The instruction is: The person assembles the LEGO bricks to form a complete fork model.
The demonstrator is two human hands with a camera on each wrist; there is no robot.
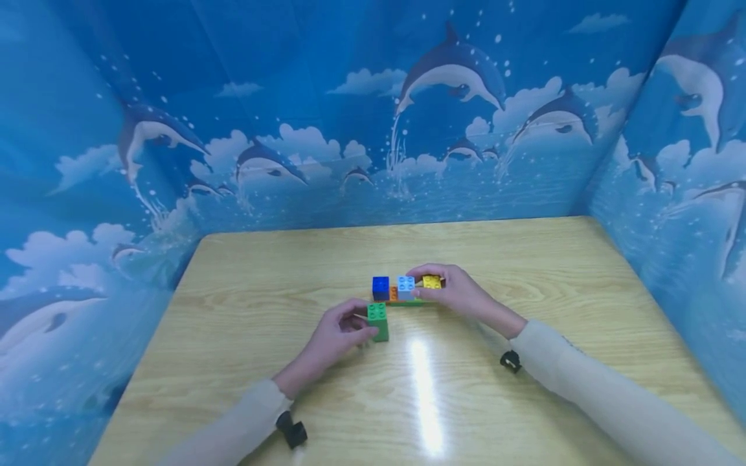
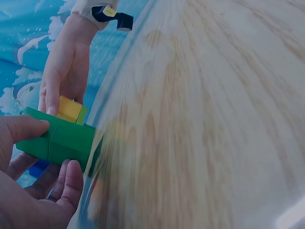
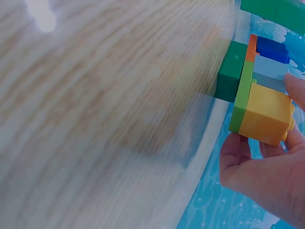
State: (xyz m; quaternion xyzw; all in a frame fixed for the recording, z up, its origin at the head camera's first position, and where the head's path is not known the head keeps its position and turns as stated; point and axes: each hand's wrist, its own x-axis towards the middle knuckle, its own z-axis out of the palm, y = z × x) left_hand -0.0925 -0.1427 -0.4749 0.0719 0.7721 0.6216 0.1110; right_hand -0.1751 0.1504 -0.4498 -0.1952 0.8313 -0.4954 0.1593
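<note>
My left hand [image 1: 338,330] pinches a stack of two green toy bricks [image 1: 378,322] between thumb and fingers, studs facing up. Just behind it is a row of joined bricks. A dark blue brick [image 1: 381,288] stands at its left end, a light blue brick [image 1: 406,287] in the middle and a yellow brick [image 1: 432,282] at the right. Under them run an orange plate [image 3: 251,47] and a lime green plate [image 3: 241,98], with a dark green brick [image 3: 231,71] below. My right hand [image 1: 457,289] grips the row around its yellow end.
The bricks are on a wood-grain table [image 1: 280,272]. Blue dolphin-print cloth [image 1: 326,116] hangs behind it and along both sides. A strip of glare [image 1: 427,395] lies on the table's near part. Each wrist wears a black camera band [image 1: 291,430].
</note>
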